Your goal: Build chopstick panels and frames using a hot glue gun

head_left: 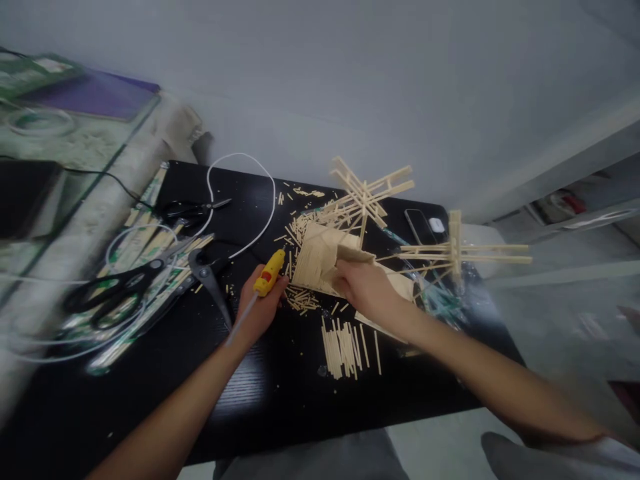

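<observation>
So the right hand (367,290) had its fingers (346,285) clenched around the near right edge of the stick panel (316,261), holding it tipped up off the black surface (280,400). The panel stuck out to the left of that hand, with its pale face turned toward the other hand. Just left of the panel, the left hand (257,308) was wrapped tight around a yellow glue gun (269,272). The nozzle end pointed up at the panel's left edge, very close to it, but I couldn't tell if it was touching. A clear glue stick (239,328) poked out the back of the gun over the wrist.

Around the panel:
- loose offcuts (300,301) were scattered right under it
- a tidy row of cut sticks (344,347) lay in front of it
- a crossed stick frame (367,193) sat behind it
- another stick frame (455,250) was off to its right
- a phone (419,227) lay behind and to its right
- a white cable (250,163) looped behind and to its left
- cutters (207,277) and big black scissors (117,287) were further left

Nothing sat between the gun and the panel.

The panel itself was thin light-wood sticks laid side by side into a flat sheet, roughly square, with a second piece folding off by the right hand.
</observation>
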The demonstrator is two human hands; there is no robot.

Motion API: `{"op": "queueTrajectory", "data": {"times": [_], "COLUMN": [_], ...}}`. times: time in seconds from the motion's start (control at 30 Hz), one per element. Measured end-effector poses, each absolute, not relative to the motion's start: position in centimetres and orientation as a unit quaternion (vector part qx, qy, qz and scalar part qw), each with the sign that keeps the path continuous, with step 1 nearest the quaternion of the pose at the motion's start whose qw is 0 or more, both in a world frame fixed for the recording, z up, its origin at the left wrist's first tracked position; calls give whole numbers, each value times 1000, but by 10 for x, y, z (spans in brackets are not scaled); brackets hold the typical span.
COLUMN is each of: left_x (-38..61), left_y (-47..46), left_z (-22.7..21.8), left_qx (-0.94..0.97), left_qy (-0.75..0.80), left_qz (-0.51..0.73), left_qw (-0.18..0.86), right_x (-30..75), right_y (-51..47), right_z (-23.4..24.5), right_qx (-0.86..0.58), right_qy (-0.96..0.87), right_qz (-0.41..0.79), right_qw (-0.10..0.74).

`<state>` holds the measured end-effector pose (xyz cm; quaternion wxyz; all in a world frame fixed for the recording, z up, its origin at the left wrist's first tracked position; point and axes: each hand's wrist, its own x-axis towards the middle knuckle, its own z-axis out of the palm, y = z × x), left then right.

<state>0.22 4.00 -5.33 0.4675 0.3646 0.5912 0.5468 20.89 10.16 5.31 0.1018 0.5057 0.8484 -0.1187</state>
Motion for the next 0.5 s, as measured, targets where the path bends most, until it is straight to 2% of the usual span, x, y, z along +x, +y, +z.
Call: {"op": "queueTrajectory", "data": {"times": [0.3,0.4,0.5], "left_x": [-9,-14,-18], "left_y": [44,45,45], "left_z": [-55,-64,-72], "left_qx": [259,249,244], "left_qy": [605,593,577], "left_qz": [617,630,652], "left_qw": [431,435,427], "right_x": [193,190,185], "right_y": [85,80,73], "right_z": [80,84,88], "right_qx": [509,494,455], "right_qy": [854,851,824], "right_qz": [-106,-164,-268], "right_qw": [31,-66,-204]}}
